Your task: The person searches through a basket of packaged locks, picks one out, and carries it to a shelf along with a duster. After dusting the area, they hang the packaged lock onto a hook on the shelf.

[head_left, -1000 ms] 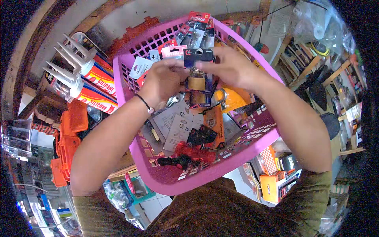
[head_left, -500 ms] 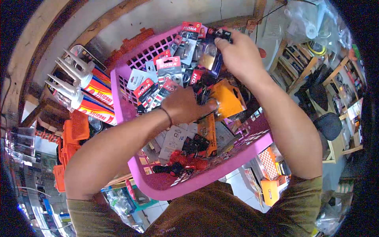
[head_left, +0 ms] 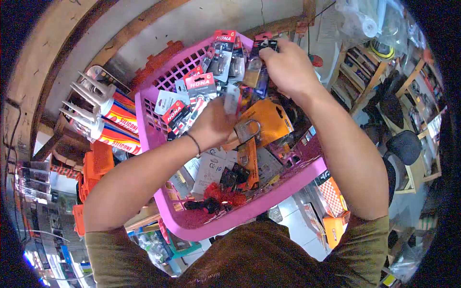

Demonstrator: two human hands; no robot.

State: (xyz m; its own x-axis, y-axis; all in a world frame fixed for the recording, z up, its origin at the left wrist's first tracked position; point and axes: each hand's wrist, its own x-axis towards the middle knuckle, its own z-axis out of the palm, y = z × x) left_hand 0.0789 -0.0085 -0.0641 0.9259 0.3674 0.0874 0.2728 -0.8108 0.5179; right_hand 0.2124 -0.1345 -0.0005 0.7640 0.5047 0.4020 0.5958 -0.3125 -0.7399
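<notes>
We note the pink perforated plastic basket [head_left: 269, 199] held close against the body, its floor littered with carded packs and a red-and-black clump near the front wall. A little farther in, our left hand [head_left: 213, 126] is closed around a brass padlock with a steel shackle [head_left: 245, 130] in the middle of the basket, fingers wrapped on the body end, the shackle loop sticking out to the right past the thumb. Its long axis runs roughly left to right, tilted slightly up toward the shackle. We judge it dense and rigid for its size, smooth metal and a bit slick, not fragile; the body is the sure hold, the shackle a poor one since it may swing. Just behind it lies an orange cardboard backing card [head_left: 269, 120]. Farther on, at the far rim, our right hand [head_left: 288, 67] pinches a carded brass padlock in a dark blister pack [head_left: 257, 67], standing roughly upright, card top away from us. That pack is light, stiff, and best gripped by the card edge. Beyond the basket's left side lie 2 silicone tubes [head_left: 113, 122].
</notes>
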